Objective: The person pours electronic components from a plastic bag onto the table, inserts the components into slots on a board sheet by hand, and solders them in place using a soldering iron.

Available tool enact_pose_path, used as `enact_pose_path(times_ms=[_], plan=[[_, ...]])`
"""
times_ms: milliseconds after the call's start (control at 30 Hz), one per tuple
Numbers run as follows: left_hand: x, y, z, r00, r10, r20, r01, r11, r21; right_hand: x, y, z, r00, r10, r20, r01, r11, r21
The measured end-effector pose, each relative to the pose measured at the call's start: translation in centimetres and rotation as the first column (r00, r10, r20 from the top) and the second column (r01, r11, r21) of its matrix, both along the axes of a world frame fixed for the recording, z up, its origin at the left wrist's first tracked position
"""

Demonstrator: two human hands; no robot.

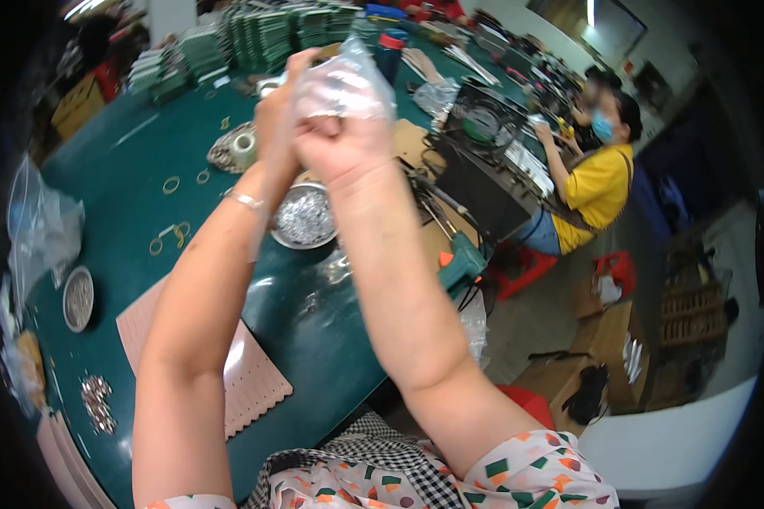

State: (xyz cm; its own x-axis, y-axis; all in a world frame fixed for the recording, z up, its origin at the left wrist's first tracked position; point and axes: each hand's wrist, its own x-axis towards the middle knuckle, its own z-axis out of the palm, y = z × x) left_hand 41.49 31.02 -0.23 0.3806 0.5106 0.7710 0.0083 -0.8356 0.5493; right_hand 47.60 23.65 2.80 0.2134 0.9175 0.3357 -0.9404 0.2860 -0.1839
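Observation:
Both of my arms reach forward over the table, with a clear plastic bag (361, 64) raised between my hands. My right hand (348, 144) is closed, its curled fingers seen partly through the shiny plastic. Beside it my left hand (273, 127) is closed on the bag too, though most of its fingers are hidden. A strip of the plastic hangs down along my left forearm. Just below my hands stands a round bowl (301, 222) of small shiny silver pieces. A whitish spool (244, 148) lies left of my left hand.
A pinkish scalloped-edge sheet (259, 386) lies on the green table (127, 204) under my left arm. At left are a small bowl (78, 299), loose silver pieces (99, 405) and plastic bags (47, 225). A green glue gun (463, 261) sits at right. A masked person (598, 182) works beyond.

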Motion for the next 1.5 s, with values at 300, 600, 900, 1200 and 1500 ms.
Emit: enact_pose_path(times_ms=[300,600,900,1200,1500], plan=[[-1.5,-0.3,-2.0,0.954,-0.058,-0.294,0.04,0.997,-0.069,-3.3,-1.9,-4.5,0.964,-0.143,-0.223,0.112,0.983,-0.147],[-1.4,-3.0,-2.9,0.894,-0.179,-0.41,0.103,0.974,-0.2,-4.2,-6.5,-6.7,0.924,-0.062,-0.377,0.008,0.99,-0.144],[1.1,-3.8,-4.9,0.899,-0.171,-0.404,0.217,0.974,0.07,-3.2,-9.7,-9.3,0.98,-0.154,-0.126,0.13,0.975,-0.182],[4.0,-3.5,-4.2,0.936,-0.185,-0.299,0.234,0.963,0.136,-2.3,-10.4,-9.0,0.958,-0.203,-0.202,0.136,0.943,-0.305],[8.6,-2.0,1.9,0.927,-0.33,-0.178,0.08,0.639,-0.765,-2.8,-14.2,-15.5,0.989,0.022,-0.149,-0.09,0.882,-0.462]])
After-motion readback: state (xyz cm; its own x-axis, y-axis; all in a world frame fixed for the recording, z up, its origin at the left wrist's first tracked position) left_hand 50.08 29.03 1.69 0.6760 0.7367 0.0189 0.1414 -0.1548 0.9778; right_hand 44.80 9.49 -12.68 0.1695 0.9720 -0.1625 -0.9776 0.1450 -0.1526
